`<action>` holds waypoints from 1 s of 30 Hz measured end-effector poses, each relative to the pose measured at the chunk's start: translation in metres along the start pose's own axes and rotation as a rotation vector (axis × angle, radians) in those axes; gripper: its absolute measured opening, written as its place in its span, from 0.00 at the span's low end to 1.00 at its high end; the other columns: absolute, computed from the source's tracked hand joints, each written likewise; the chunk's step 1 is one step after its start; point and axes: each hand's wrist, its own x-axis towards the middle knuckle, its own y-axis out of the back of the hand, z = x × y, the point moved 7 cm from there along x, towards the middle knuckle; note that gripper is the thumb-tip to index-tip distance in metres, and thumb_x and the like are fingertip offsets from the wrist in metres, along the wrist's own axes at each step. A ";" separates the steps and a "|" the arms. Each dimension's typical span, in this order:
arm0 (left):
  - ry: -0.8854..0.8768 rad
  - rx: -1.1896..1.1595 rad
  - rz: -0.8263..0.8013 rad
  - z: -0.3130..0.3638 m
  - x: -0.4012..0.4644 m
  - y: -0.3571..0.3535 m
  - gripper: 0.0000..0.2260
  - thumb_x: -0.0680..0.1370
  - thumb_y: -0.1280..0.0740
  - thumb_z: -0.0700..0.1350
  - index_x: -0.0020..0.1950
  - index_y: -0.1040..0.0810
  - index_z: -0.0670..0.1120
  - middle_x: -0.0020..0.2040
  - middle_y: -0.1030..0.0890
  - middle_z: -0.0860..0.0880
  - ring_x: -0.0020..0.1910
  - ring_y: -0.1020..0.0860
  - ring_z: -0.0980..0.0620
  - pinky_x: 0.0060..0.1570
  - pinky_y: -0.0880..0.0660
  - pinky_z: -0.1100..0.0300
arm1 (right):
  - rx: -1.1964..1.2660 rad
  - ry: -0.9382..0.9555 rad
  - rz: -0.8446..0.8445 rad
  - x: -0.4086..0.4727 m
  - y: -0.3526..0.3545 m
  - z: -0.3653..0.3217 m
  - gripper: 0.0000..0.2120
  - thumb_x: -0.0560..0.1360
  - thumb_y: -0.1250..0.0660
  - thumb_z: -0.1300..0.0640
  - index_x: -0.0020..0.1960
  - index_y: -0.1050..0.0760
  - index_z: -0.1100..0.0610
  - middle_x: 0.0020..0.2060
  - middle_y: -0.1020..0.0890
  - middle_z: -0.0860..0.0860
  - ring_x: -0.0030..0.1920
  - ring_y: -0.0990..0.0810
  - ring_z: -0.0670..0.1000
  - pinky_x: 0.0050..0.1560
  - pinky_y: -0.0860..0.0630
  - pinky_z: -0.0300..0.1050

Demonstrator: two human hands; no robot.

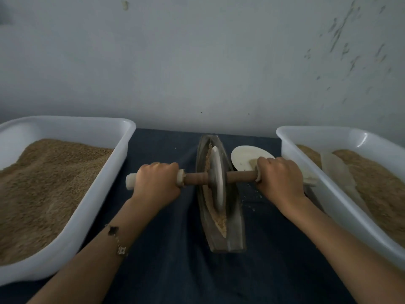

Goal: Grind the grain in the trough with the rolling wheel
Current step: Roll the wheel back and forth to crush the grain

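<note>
A dark boat-shaped trough [235,234] lies lengthwise on the blue cloth in the middle. Tan grain [220,223] lines its groove. A metal rolling wheel [217,183] stands upright in the groove, about midway along it. A wooden axle [241,176] runs through the wheel from left to right. My left hand [156,182] is closed around the axle's left handle, whose pale end sticks out past my fist. My right hand [278,179] is closed around the right handle.
A white tub [103,183] of fine tan grain stands at the left, another white tub [324,183] with grain and a pale scoop at the right. A small white dish [245,156] sits behind my right hand. A grey wall rises just behind the table.
</note>
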 end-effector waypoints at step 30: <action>0.095 0.033 -0.050 -0.007 0.079 -0.014 0.04 0.73 0.36 0.47 0.41 0.30 0.50 0.41 0.23 0.50 0.39 0.29 0.49 0.41 0.37 0.55 | -0.015 -0.135 -0.037 0.052 -0.062 0.018 0.11 0.67 0.35 0.67 0.36 0.36 0.56 0.31 0.23 0.57 0.30 0.36 0.54 0.32 0.42 0.46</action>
